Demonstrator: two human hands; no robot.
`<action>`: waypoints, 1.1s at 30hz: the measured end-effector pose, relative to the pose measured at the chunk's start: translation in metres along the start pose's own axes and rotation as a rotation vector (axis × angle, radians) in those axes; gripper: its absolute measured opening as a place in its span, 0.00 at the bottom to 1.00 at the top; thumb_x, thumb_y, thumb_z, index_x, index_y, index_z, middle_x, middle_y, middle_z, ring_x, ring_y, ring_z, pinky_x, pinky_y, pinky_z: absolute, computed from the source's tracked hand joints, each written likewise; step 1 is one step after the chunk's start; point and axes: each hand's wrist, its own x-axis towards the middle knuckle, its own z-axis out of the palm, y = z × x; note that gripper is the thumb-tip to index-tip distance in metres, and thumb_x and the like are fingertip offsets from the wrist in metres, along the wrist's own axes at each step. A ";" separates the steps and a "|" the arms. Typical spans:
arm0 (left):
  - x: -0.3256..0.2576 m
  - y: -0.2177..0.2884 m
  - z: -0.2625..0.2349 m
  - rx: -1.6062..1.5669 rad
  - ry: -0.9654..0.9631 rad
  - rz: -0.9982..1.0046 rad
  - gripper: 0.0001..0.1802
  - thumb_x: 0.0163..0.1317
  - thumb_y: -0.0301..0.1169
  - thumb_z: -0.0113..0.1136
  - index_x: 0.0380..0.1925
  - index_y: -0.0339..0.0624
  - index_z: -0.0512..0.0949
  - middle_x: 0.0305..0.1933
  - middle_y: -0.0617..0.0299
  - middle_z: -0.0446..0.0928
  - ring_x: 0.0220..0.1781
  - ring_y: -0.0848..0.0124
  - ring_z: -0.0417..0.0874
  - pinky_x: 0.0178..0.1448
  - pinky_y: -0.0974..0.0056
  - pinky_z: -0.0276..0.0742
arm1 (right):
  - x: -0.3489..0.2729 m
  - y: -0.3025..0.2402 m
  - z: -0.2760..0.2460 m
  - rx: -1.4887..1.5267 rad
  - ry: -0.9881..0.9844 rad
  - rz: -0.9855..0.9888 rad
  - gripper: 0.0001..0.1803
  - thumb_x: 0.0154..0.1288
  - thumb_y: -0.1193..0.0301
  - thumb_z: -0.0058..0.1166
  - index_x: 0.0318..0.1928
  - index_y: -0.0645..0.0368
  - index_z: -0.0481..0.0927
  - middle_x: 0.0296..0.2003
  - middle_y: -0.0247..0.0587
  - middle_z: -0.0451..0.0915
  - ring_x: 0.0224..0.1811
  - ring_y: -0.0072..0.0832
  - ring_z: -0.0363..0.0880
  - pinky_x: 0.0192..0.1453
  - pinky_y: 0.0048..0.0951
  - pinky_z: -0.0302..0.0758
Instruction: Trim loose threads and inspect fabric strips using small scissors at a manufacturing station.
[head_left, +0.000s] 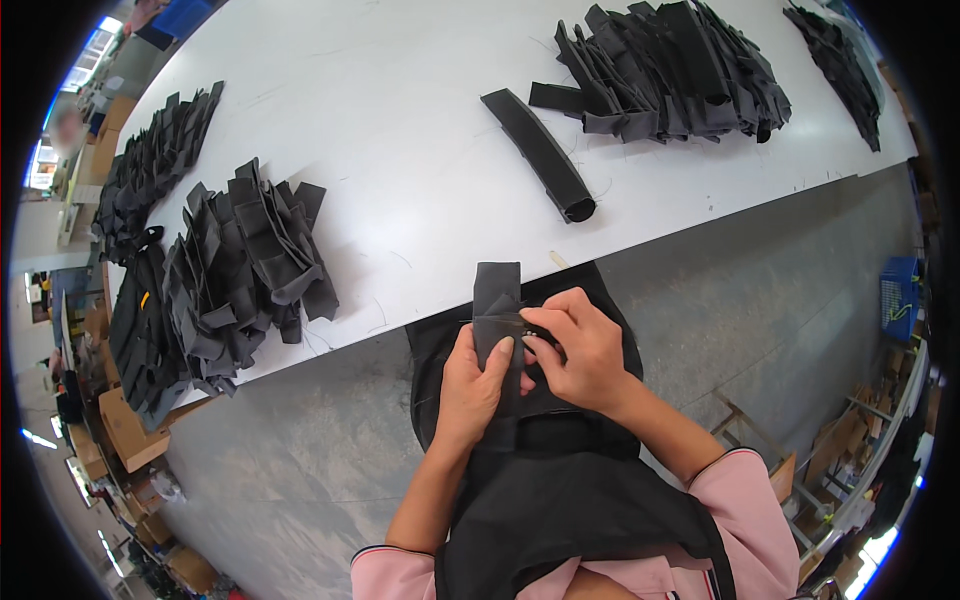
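Over the lap, just at the near edge of the white table (400,150), a dark cloth strip (497,283) stands upright in the left hand (470,395), which grips it with the thumb across its front. At the strip's right edge, the right hand (582,352) brings thumb and forefinger together; whether they pinch cloth or a loose thread, I cannot tell. The step in hand looks like close finger work on that 1 edge. The next move seems to call for a steady left grip and a light, precise pull or fold by the right fingertips. Hard to make out: the left fingers behind the strip, and its lower end, which blends into the black apron (600,510). Overlaps keep me from counting the strips in the far right pile (670,75).
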 end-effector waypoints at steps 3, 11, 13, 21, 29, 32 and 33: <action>0.000 -0.001 -0.001 0.030 -0.005 0.004 0.11 0.68 0.29 0.49 0.45 0.34 0.66 0.33 0.57 0.78 0.25 0.75 0.80 0.29 0.72 0.77 | -0.001 0.000 0.001 -0.037 -0.070 0.006 0.16 0.45 0.81 0.62 0.38 0.60 0.79 0.30 0.39 0.72 0.24 0.32 0.73 0.27 0.28 0.71; 0.000 -0.001 -0.001 0.061 -0.049 0.002 0.09 0.68 0.27 0.48 0.45 0.36 0.65 0.33 0.57 0.77 0.25 0.74 0.80 0.30 0.72 0.78 | 0.000 0.006 -0.001 0.011 -0.131 -0.043 0.17 0.45 0.81 0.61 0.40 0.59 0.79 0.31 0.39 0.73 0.23 0.30 0.74 0.25 0.28 0.71; -0.002 0.000 -0.001 0.080 -0.064 0.030 0.09 0.68 0.26 0.48 0.45 0.35 0.65 0.33 0.57 0.77 0.26 0.73 0.80 0.30 0.72 0.78 | 0.000 0.006 0.001 0.096 -0.119 -0.008 0.18 0.45 0.82 0.61 0.41 0.60 0.79 0.31 0.39 0.73 0.23 0.29 0.74 0.23 0.27 0.71; -0.003 -0.002 0.000 0.109 -0.071 0.039 0.09 0.67 0.26 0.47 0.45 0.34 0.66 0.34 0.57 0.77 0.27 0.75 0.80 0.32 0.71 0.78 | -0.001 0.005 0.002 0.021 -0.098 -0.053 0.19 0.44 0.83 0.60 0.41 0.60 0.80 0.28 0.38 0.73 0.20 0.29 0.74 0.23 0.27 0.71; -0.003 -0.006 -0.001 0.098 -0.092 0.057 0.10 0.67 0.25 0.47 0.46 0.33 0.64 0.34 0.57 0.77 0.28 0.74 0.80 0.32 0.71 0.78 | -0.013 0.006 0.001 0.022 -0.032 -0.077 0.18 0.46 0.83 0.60 0.41 0.59 0.80 0.29 0.38 0.73 0.21 0.27 0.73 0.23 0.27 0.70; 0.001 -0.010 -0.003 0.084 -0.073 0.009 0.12 0.67 0.25 0.47 0.48 0.32 0.63 0.36 0.56 0.77 0.28 0.74 0.81 0.34 0.70 0.78 | -0.006 -0.003 -0.008 0.283 -0.052 0.258 0.14 0.50 0.82 0.59 0.40 0.62 0.78 0.33 0.37 0.69 0.29 0.21 0.70 0.30 0.21 0.68; 0.004 -0.015 -0.003 0.060 -0.068 0.040 0.12 0.68 0.26 0.48 0.48 0.34 0.63 0.37 0.55 0.77 0.28 0.73 0.81 0.33 0.71 0.79 | -0.004 0.001 -0.006 0.278 -0.046 0.260 0.14 0.50 0.82 0.59 0.40 0.62 0.78 0.33 0.37 0.69 0.29 0.21 0.70 0.30 0.21 0.68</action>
